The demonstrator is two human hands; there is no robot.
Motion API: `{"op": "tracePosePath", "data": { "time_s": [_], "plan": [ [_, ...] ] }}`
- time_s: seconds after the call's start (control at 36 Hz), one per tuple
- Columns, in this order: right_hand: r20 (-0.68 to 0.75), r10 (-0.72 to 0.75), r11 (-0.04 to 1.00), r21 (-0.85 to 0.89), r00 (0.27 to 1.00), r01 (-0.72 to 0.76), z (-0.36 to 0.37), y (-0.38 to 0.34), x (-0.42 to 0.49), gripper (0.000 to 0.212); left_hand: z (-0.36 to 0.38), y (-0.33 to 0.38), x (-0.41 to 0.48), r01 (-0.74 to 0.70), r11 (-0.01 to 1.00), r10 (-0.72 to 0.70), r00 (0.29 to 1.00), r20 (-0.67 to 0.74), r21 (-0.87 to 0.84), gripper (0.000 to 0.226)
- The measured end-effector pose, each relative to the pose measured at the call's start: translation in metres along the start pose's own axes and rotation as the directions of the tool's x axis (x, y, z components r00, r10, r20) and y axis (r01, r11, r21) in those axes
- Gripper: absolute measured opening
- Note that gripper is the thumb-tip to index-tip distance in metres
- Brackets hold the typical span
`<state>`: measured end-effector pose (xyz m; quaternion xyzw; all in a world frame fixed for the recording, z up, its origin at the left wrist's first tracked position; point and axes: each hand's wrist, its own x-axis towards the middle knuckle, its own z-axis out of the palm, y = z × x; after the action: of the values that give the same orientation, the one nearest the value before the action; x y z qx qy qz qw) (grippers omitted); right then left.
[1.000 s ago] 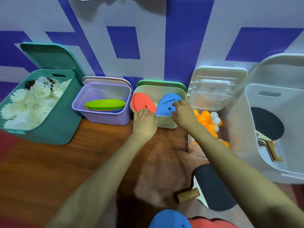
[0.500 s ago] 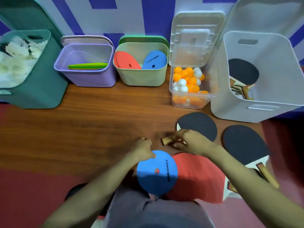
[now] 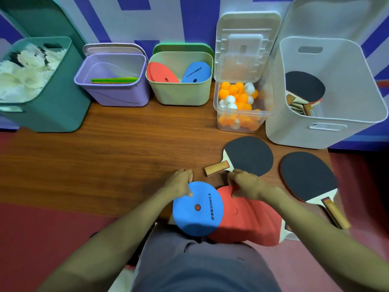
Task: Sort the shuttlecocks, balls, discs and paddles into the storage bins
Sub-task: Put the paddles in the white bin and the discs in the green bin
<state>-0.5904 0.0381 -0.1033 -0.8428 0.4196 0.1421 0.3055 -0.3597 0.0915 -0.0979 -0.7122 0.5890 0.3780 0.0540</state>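
Five bins line the desk's [image 3: 105, 157] far edge: a white bin [image 3: 328, 127] holding paddles, a teal bin [image 3: 59, 114] of shuttlecocks, a purple bin [image 3: 122, 95] and a pale green bin [image 3: 179, 95] with discs, and a clear box [image 3: 237, 121] of balls. In front of these lie a left paddle [image 3: 248, 154] and a right paddle [image 3: 307, 175]. Nearest the person, the left hand [image 3: 179, 182] grips the blue disc [image 3: 189, 218] by its rim, and the right hand [image 3: 244, 185] pinches the red disc [image 3: 248, 220] edge.
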Motion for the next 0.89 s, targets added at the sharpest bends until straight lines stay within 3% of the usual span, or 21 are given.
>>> {"op": "tracePosePath", "data": {
  "time_s": [0.06, 0.17, 0.28, 0.36, 0.5, 0.64, 0.89],
  "plan": [
    [0.005, 0.002, 0.998, 0.068, 1.000, -0.003, -0.012, 0.000, -0.002, 0.023, -0.007, -0.004, 0.001, -0.008, 0.998, 0.009, 1.000, 0.019, -0.064, 0.041],
    [-0.120, -0.023, 0.971, 0.233, 0.993, 0.051, -0.031, 0.001, 0.000, 0.013, -0.022, -0.010, 0.003, -0.002, 0.988, -0.003, 1.000, -0.027, -0.157, 0.034],
    [-0.166, -0.038, 0.963, 0.256, 0.985, 0.081, -0.047, -0.003, 0.009, 0.010, -0.034, -0.018, 0.004, -0.058, 0.972, 0.060, 0.998, 0.000, -0.228, 0.020],
    [-0.191, -0.053, 0.966, 0.238, 0.980, 0.098, -0.059, -0.010, 0.017, 0.006, -0.049, -0.022, 0.000, -0.133, 0.921, 0.154, 0.988, 0.029, -0.366, 0.024],
    [-0.271, -0.103, 0.956, 0.237, 0.957, 0.170, -0.087, -0.023, 0.034, 0.007, -0.080, -0.029, -0.001, -0.210, 0.898, 0.160, 0.974, -0.158, -0.387, 0.035],
    [-0.325, -0.126, 0.963, 0.188, 0.937, 0.195, -0.117, -0.042, 0.051, 0.012, -0.108, -0.030, -0.003, -0.268, 0.874, 0.160, 0.946, -0.281, -0.405, 0.031],
    [-0.478, -0.161, 0.983, -0.002, 0.863, 0.183, -0.157, -0.075, 0.094, 0.011, -0.112, -0.053, 0.033, 0.055, 0.934, -0.138, 0.966, -0.217, -0.353, 0.005]
  ]
}}
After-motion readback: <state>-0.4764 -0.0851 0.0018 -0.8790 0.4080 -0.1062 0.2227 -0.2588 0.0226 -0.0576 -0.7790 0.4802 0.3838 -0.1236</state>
